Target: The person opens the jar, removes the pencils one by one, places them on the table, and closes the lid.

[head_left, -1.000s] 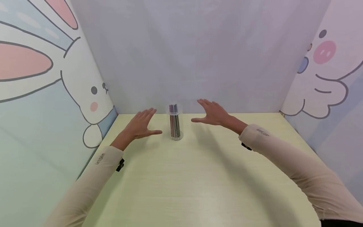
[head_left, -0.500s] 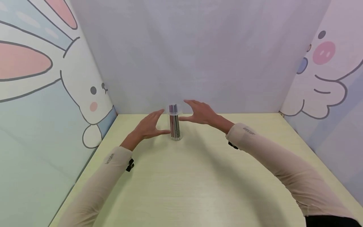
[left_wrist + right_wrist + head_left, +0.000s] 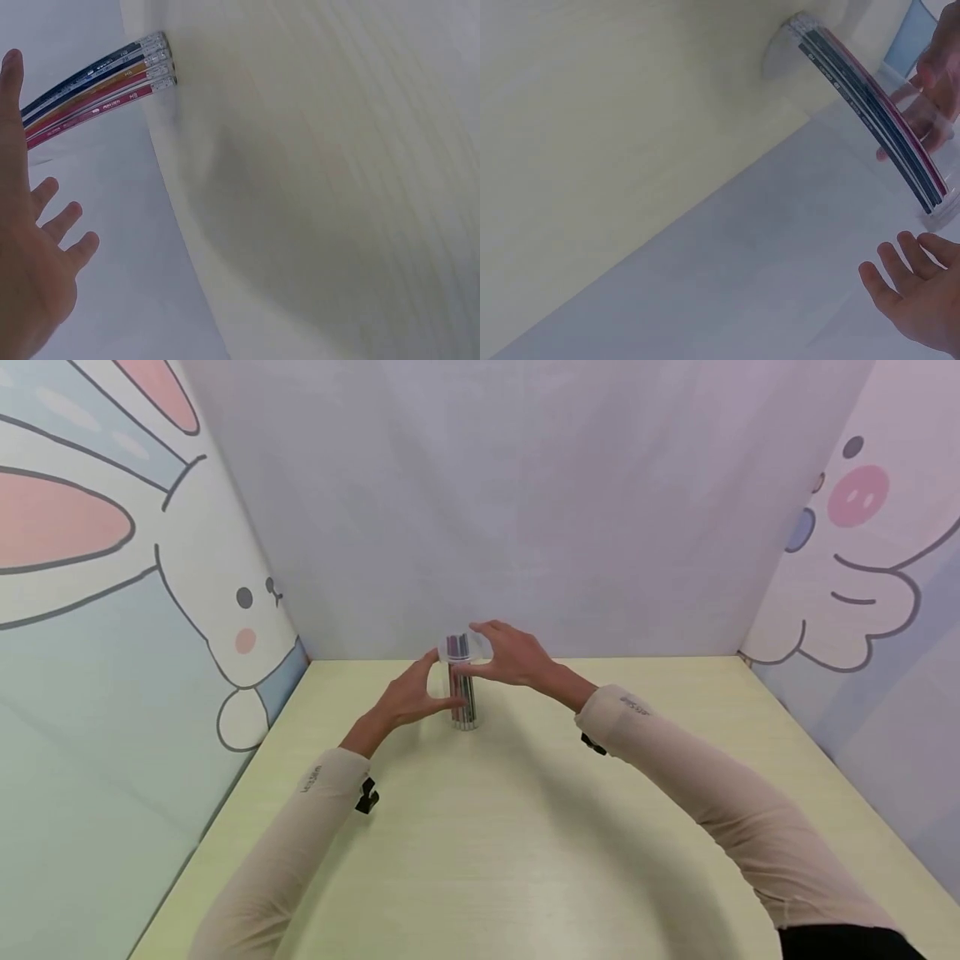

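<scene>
A clear cylindrical container [image 3: 467, 725] stands upright at the back of the table, holding several pencils [image 3: 466, 687] in red, blue and dark colours. Its clear upper end [image 3: 457, 647] lies between my two hands. My left hand [image 3: 408, 696] is at the container's left side, thumb in front of it and fingers spread. My right hand [image 3: 519, 658] is near the top on the right, thumb crossing in front. In the left wrist view the pencils [image 3: 97, 90] show eraser ends at the table. The right wrist view has my right hand [image 3: 922, 292] below the container's end, fingers loosely bent; contact cannot be told.
The pale wooden table [image 3: 480, 827] stretches from the container towards me. A grey-lilac curtain-like wall [image 3: 510, 510] rises right behind it. Side panels carry a cartoon rabbit [image 3: 225, 593] on the left and a cartoon pig [image 3: 862, 552] on the right.
Both hands have moved inward from either side, and their thumbs now overlap the container in the head view. The container has stayed in place.
</scene>
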{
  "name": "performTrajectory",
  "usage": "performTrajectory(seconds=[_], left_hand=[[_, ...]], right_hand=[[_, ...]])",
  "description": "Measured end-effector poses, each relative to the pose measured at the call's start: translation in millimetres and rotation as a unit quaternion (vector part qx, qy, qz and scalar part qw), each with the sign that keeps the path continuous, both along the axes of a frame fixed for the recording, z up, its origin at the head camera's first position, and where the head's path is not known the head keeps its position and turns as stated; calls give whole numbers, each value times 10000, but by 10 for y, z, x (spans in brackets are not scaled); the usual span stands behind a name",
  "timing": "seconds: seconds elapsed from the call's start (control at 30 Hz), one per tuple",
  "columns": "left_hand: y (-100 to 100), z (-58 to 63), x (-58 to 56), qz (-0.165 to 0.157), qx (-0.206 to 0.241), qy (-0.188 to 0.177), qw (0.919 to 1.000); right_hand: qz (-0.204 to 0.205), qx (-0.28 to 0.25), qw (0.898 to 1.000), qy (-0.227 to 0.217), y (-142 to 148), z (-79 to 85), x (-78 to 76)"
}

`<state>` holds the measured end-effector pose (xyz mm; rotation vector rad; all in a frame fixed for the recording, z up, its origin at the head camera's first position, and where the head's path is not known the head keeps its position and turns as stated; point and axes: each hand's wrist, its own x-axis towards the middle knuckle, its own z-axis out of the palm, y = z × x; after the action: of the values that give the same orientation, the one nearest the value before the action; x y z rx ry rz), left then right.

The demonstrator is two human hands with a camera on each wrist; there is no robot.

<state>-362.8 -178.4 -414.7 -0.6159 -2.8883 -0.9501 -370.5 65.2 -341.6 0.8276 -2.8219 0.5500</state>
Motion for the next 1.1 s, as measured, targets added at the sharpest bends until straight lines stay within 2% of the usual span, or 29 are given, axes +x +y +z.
performTrajectory(seconds=[0.13, 0.3, 0.57, 1.1], left_hand=[[57, -57, -7, -10, 291, -54, 9996], [121, -117, -25, -169, 766, 54, 9969], [215, -131, -99, -509, 1547, 137, 9866], [164, -116, -117, -533, 1451, 105, 9879]], right_hand=[[48, -44, 10000, 37, -64, -22, -7], [63, -185, 9997, 123, -105, -46, -28], [123, -567, 9982, 131, -111, -47, -42], [834, -868, 9921, -365, -101, -43, -101]])
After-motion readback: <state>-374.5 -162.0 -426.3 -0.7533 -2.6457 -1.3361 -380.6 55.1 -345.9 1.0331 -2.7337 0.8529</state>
